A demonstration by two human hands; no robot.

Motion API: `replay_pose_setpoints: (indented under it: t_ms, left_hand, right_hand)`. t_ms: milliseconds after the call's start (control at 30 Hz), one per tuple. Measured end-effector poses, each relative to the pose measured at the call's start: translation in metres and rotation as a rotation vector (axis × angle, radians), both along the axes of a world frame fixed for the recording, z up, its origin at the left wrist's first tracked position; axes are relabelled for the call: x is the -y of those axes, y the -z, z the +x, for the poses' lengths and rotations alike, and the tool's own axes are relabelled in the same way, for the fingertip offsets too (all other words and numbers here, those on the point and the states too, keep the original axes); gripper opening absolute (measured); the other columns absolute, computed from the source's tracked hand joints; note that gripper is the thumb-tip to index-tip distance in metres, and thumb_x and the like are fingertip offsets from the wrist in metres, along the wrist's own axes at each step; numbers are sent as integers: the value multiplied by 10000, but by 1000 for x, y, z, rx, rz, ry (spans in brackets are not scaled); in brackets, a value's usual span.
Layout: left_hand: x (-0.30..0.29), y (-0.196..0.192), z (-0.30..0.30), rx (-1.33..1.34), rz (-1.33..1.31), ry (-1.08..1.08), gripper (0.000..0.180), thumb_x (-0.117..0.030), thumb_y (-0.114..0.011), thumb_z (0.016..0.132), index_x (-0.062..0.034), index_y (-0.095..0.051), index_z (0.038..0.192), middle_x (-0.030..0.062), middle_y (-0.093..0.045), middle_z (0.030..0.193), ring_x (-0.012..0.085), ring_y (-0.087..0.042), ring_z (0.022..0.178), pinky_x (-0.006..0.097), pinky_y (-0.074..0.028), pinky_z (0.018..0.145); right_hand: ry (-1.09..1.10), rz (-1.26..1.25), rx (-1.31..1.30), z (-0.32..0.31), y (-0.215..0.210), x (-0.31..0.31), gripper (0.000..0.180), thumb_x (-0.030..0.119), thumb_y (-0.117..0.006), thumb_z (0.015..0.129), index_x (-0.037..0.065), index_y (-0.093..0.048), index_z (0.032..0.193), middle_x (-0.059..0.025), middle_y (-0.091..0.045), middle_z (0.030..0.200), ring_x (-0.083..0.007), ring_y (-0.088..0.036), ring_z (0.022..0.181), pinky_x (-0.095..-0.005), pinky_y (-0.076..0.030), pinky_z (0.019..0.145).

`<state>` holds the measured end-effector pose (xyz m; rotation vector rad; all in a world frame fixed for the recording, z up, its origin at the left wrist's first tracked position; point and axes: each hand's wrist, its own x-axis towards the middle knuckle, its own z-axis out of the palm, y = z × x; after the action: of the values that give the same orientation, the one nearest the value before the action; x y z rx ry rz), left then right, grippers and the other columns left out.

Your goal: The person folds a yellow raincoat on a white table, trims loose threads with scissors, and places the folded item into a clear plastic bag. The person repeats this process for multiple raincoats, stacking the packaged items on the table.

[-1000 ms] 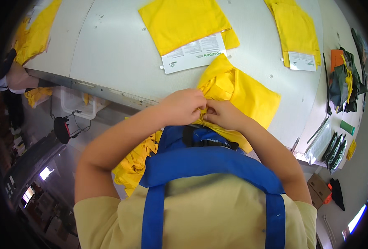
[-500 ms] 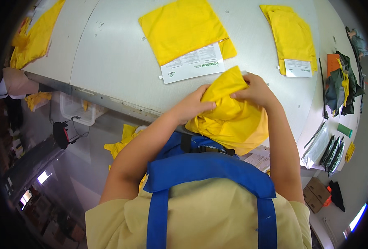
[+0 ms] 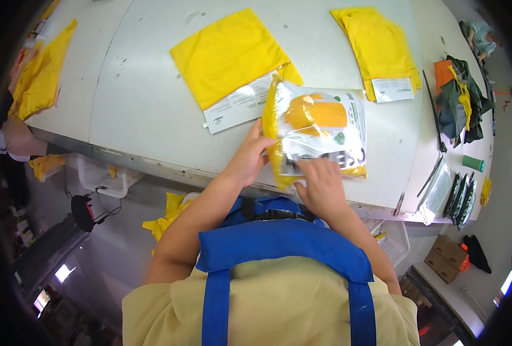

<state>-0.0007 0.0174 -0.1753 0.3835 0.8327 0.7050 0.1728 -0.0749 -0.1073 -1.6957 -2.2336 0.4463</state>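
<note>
The clear plastic bag holding a folded yellow garment [image 3: 316,130] lay at the near edge of the white surface [image 3: 152,98], just in front of the person. The left hand [image 3: 249,155] pinched the bag's left edge, where yellow fabric bulged along the side — its grip closed on that edge. The right hand [image 3: 323,183] pressed flat on the bag's near end, over a printed panel; whether its fingers had closed on anything could not be told.

The main risk, as it looked, was the bag slipping off the near edge, since part of it sat right at the rim and the film was slick. The garment might also bunch at the left side, leaving the pack lumpy.

The bag looked glossy and crinkled, catching glare, with the yellow cloth showing through as a rounded mass.

Further away lay a flat yellow folded cloth with a white paper sheet [image 3: 233,63], and to the far right another yellow folded piece with a label [image 3: 377,49].
</note>
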Motion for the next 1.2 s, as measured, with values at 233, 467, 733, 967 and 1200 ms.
replay_pose_setpoints:
  t_ms: [233, 467, 733, 967, 1200]
  left_hand:
    - [11, 12, -7, -239, 65, 101, 734, -65, -620, 834, -5, -198, 1432, 148, -439, 1332, 234, -449, 1215, 344, -370, 1013]
    - [-2, -5, 4, -357, 107, 228, 707, -169, -621, 874, -91, -217, 1449, 136, -521, 1157, 189, -536, 1037, 337, -446, 885]
    - [-18, -105, -35, -546, 251, 785, 597, -443, -638, 839, 32, -528, 1185, 101, -573, 728, 146, -570, 662, 267, -460, 548]
    - [7, 22, -2, -856, 696, 552, 542, -378, -678, 809, 44, -515, 1108, 162, -595, 973, 270, -584, 892, 336, -485, 755]
    - [5, 14, 29, -1102, 955, 304, 367, -174, -605, 779, -1, -483, 1079, 222, -594, 921, 366, -589, 858, 427, -488, 777]
  right_hand:
    - [381, 150, -106, 57, 51, -16, 482, 141, -735, 707, 49, -555, 1145, -156, -577, 1159, -341, -511, 1092, -453, -376, 939]
    - [877, -492, -549, 125, 45, -29, 749, 409, -610, 852, 129, -268, 1456, -288, -433, 1350, -355, -471, 1215, -379, -376, 995]
    - [833, -1115, -912, 230, -9, -33, 647, 526, -348, 973, -49, -583, 1155, -125, -649, 1072, -193, -628, 964, -293, -471, 899]
    - [1139, -491, -573, 193, 53, -45, 448, 416, -500, 931, 40, -557, 1169, -143, -610, 1092, -248, -585, 942, -386, -464, 871]
    - [141, 14, -310, 43, 43, -72, 292, 138, -680, 800, 40, -610, 1065, -147, -596, 1025, -302, -565, 974, -381, -456, 871]
